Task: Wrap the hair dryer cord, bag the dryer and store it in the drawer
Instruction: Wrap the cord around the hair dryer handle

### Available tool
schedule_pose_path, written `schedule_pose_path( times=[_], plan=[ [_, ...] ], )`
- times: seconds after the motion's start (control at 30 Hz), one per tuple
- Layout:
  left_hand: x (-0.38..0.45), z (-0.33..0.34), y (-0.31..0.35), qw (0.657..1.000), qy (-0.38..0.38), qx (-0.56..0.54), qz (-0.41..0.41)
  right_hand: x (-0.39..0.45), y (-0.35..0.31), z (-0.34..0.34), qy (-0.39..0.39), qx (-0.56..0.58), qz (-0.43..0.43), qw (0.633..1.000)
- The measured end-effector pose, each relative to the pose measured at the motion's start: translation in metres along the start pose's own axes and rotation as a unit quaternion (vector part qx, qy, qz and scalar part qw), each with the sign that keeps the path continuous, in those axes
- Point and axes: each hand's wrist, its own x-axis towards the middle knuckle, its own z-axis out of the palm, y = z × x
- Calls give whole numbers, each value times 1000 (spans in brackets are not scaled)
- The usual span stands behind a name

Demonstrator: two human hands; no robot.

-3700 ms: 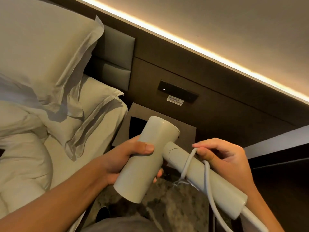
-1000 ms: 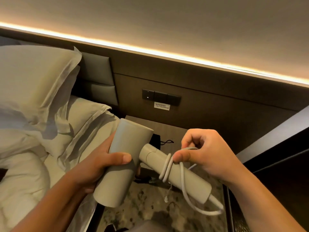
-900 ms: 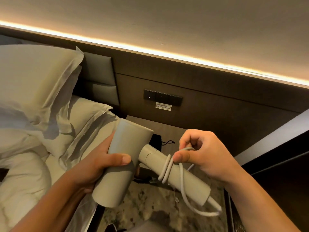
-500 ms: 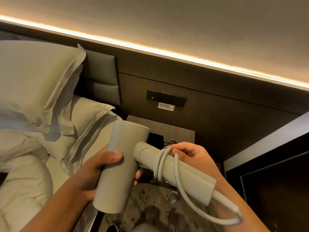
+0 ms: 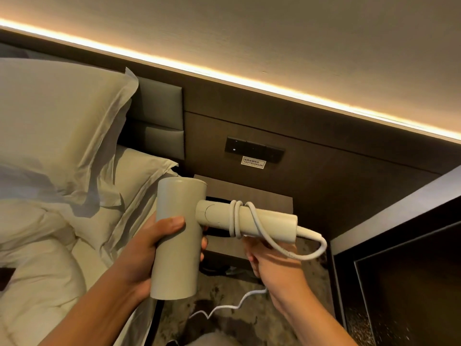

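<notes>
A pale beige hair dryer is held up in front of me. My left hand grips its upright barrel. The handle points right, and the white cord circles it in about three loops near the barrel. From the handle's end the cord bends in a loop and passes under the handle. My right hand is below the handle with its fingers closed on the cord. The cord's loose tail trails over the floor. A dark bag lies on the nightstand, mostly hidden behind the dryer.
A brown nightstand stands against the dark headboard wall under a switch panel. The bed with white pillows fills the left. A dark cabinet is on the right. Mottled carpet lies below.
My right hand has dropped from on top of the handle to beneath it, carrying the cord round. Another turn lies on the handle. The dryer's handle has levelled out.
</notes>
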Motion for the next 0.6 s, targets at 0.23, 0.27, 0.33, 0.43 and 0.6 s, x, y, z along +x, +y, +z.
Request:
schedule_pose_path(
  times=[0.23,0.27,0.33,0.43,0.6],
  plan=[
    [-5,-27,4,997,70,-9,18,-9,-1,36,-17,-90,-59,994],
    [-6,-30,5,997,75,-11,16,-11,-1,40,-16,-104,-67,992],
    [-7,-37,6,996,81,-13,17,-14,0,46,-12,-131,-86,988],
    [-7,-46,10,993,105,2,50,-19,2,53,-36,-205,-95,974],
    [0,-63,20,961,203,149,111,-27,9,59,-45,-282,-107,952]
  ],
)
